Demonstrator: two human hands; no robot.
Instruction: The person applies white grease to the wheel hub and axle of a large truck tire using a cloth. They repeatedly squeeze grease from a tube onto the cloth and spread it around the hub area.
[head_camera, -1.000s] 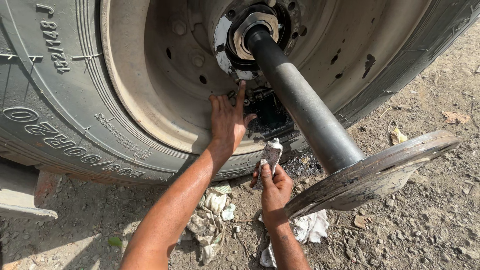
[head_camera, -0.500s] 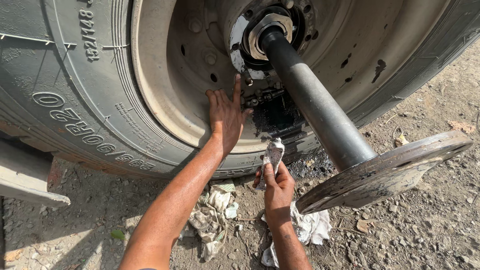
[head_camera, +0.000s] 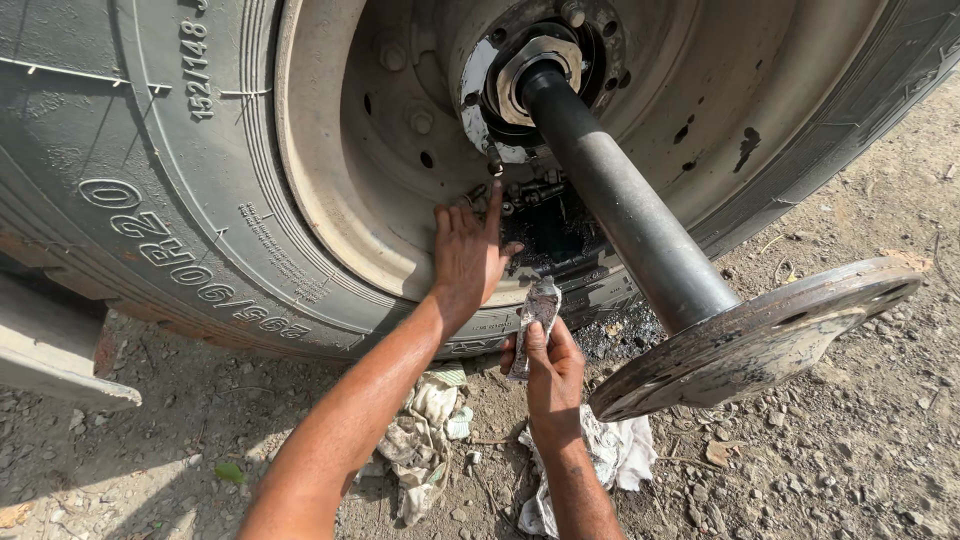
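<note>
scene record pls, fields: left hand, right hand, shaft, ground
left hand: left hand flat against the inside of the wheel rim, fingers up toward the hub
right hand: right hand grips a crumpled greasy rag below the rim
shaft: dark axle shaft pulled partway out of the hub, its rusty flange toward the camera
ground: gravel, dirty cloths by the tyre, dark oily patch under the hub

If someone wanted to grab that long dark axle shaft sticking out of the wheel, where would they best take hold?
Probably on the bare round middle of the axle shaft, hand wrapped from above. It slopes down out of the wheel hub towards the flange plate, whose wide flat disc is awkward to grasp.
</note>
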